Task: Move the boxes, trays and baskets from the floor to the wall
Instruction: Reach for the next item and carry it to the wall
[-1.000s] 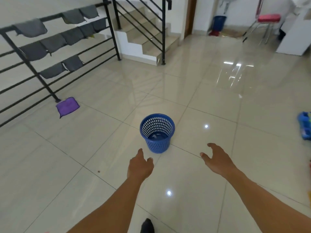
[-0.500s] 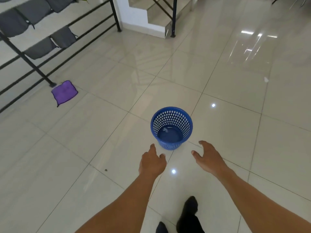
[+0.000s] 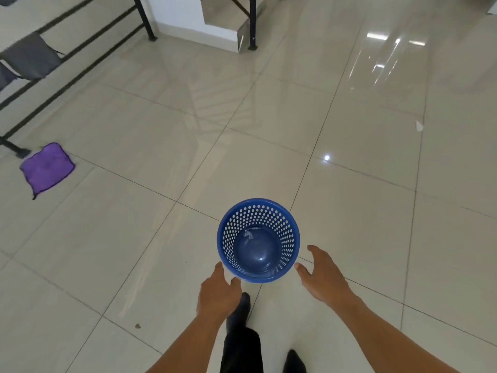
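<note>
A round blue perforated basket (image 3: 291, 232) stands upright on the glossy tiled floor, seen from almost straight above. A small pale scrap lies inside it. My left hand (image 3: 218, 292) is just below its near left rim, fingers loosely curled and apart, holding nothing; I cannot tell whether a fingertip touches the rim. My right hand (image 3: 321, 273) is spread open beside the basket's right side, a small gap away from it.
A purple cloth (image 3: 47, 166) lies on the floor at the left by a black railing (image 3: 80, 74) hung with grey cloths. White stairs (image 3: 215, 20) rise at the top. My dark shoes and trouser leg (image 3: 240, 343) are below the basket.
I have stepped closer, so the basket now sits lower in view between my hands. Both hands have reached its rim level, one on each side.
</note>
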